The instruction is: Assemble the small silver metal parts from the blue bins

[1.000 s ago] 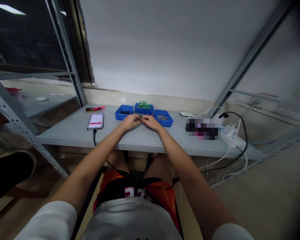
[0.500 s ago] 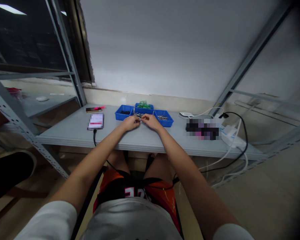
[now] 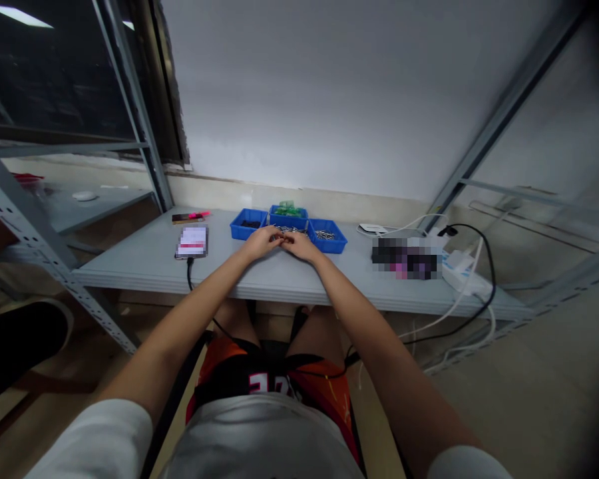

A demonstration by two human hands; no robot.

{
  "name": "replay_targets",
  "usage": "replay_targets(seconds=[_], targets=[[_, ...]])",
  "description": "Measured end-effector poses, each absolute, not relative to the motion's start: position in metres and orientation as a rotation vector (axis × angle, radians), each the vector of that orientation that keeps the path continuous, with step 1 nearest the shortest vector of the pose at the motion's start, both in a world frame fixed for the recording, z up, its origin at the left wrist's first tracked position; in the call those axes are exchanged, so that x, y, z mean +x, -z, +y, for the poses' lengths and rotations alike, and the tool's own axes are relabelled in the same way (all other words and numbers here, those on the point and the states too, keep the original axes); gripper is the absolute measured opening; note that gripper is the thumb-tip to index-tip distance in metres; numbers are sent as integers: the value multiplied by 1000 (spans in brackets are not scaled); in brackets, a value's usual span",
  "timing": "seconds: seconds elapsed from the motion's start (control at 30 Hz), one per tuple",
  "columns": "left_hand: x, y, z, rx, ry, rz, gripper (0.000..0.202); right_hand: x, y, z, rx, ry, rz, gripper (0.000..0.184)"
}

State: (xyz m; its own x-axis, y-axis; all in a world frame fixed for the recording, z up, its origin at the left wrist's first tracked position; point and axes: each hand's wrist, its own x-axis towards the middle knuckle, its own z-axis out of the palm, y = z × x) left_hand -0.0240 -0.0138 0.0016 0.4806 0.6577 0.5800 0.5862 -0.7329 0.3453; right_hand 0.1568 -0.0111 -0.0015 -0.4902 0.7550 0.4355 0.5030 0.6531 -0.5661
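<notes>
Close handwork at the grey table [image 3: 134, 266]

Blue bins [image 3: 332, 247] stand toward its back edge; the left hand [image 3: 263, 244] and right hand [image 3: 301, 246] meet nearer the front edge, fingers curled; silvery pieces [image 3: 294, 230] lie just beyond the fingertips; whether any is pinched, I cannot tell.

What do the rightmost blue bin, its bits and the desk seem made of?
Bin: probably plastic, smooth, slight sheen; thin, evenly blue walls.
Bits: likely metal, shiny; silvery glints, but too small to be sure.
Desk: perhaps painted metal, satin; even grey, ridged front edge.
</notes>
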Motion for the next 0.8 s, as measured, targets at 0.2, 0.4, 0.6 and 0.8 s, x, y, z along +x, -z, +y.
replay_targets(seconds=[0.2,0.4,0.6,0.8], targets=[[-25,-2,-14,2640,-1101,1064,20,156,3,-10,-870,-458,-2211,32],[-24,-3,-16,2536,-1233,1177,20,158,0,-8,-949,-406,-2092,18],[-26,3,-11,2528,-1142,1246,18,160,-4,-9,-921,-344,-1981,14],[-26,7,-8,2592,-982,1160,22,158,-5,-11,-873,-368,-2007,14]])
